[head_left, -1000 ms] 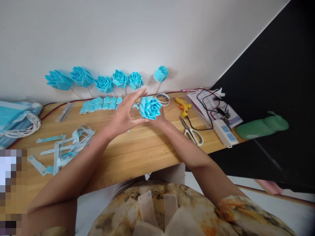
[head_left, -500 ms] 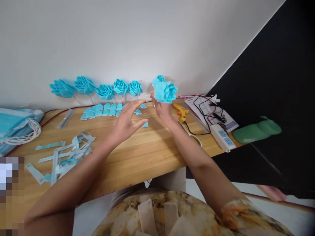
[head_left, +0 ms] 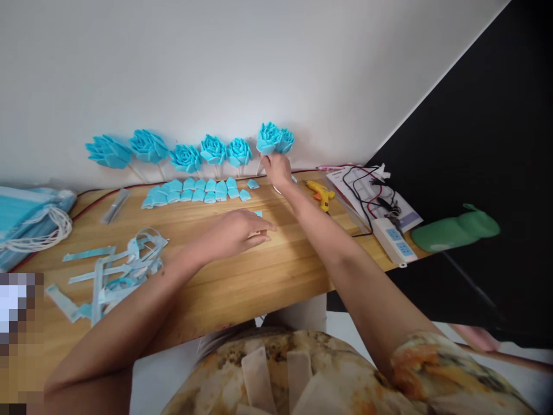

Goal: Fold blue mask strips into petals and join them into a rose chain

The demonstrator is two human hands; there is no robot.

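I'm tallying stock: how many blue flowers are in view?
7: five blue flowers along the wall at left, one just above the right hand, and one partly hidden behind it.

From the middle of the head view, at twelve o'clock, the right hand (head_left: pixel 280 172) holds a bright blue, soft-looking flower (head_left: pixel 268 137) just under its petals. Another bright blue flower on a thin stick (head_left: pixel 287 140) is right behind it. At eight o'clock, the left hand (head_left: pixel 237 233) is over the light brown wooden table (head_left: pixel 268 276), thumb and fingers apart, near a tiny blue scrap (head_left: pixel 258 214). Five big blue flowers (head_left: pixel 213 150) lean near the white wall (head_left: pixel 242 69) at ten o'clock. Pointy little blue pieces (head_left: pixel 185 191) lie at nine o'clock, and a yellow plastic glue gun (head_left: pixel 322 193) lies at three o'clock.
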